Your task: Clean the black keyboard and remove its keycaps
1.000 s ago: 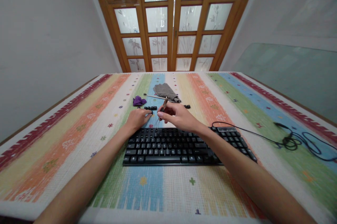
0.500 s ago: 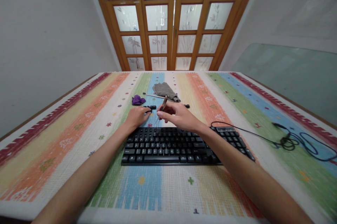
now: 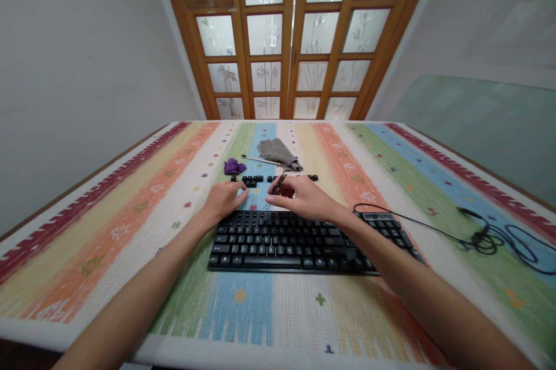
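Observation:
A black keyboard lies in front of me, with its top row showing bare stubs where keycaps were. Between the thumb and fingers of my right hand is a wire keycap puller, its thin wires pointing down just past the keyboard's back edge. My left hand rests on the cloth behind the keyboard's left end, thumb and index finger apart. Right by its fingertips sit several loose black keycaps; whether the fingertips touch one is hard to tell. More loose keycaps line up behind my right hand.
A crumpled purple cloth, a grey cloth and a thin stick with a dark tip lie farther back. The keyboard's black cable coils at the right. A striped tablecloth covers the table.
My left fingers have drawn back from the keycaps and spread a little. The right hand with the keycap puller is slightly lower, and the view has shifted a little.

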A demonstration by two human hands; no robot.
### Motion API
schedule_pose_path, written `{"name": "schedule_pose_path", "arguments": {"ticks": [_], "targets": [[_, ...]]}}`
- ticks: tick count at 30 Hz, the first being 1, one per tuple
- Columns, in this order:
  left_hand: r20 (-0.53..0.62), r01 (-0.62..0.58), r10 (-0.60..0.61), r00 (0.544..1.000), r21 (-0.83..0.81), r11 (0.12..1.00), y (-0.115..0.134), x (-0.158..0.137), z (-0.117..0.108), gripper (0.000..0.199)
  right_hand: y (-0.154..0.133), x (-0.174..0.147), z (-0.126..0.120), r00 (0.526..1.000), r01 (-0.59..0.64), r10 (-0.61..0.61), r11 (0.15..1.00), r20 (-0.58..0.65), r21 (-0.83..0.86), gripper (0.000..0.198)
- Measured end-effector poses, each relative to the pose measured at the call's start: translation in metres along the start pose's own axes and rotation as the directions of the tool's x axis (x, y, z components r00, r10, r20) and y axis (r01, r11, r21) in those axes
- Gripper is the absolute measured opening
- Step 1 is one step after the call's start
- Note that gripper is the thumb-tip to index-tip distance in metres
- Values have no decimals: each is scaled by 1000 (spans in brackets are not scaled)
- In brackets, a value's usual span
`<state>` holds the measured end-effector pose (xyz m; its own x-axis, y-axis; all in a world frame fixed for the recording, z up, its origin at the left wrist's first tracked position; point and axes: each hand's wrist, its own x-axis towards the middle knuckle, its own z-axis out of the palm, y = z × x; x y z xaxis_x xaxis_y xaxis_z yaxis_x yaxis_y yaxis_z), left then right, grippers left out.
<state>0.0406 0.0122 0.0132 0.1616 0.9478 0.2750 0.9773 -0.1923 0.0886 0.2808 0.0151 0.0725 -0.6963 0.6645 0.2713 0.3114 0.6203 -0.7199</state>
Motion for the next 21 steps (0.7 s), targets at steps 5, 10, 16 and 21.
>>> {"name": "schedule_pose_path", "arguments": {"ticks": [5,10,16,21], "targets": [[4,-106,109,994,-176,979,12,-18,-5,26,1,-7,8,999,9,-5,998,50,-68,23],[18,-205,213,977,-205,957,20,-28,-2,26,4,-13,13,999,-14,17,998,41,-67,20],[31,-219,232,972,-230,948,18,-28,1,29,18,-15,29,991,-118,119,993,-58,31,22],[33,-218,231,972,-223,950,18,-29,3,31,30,-12,36,970,-210,231,955,-80,211,28]]}}
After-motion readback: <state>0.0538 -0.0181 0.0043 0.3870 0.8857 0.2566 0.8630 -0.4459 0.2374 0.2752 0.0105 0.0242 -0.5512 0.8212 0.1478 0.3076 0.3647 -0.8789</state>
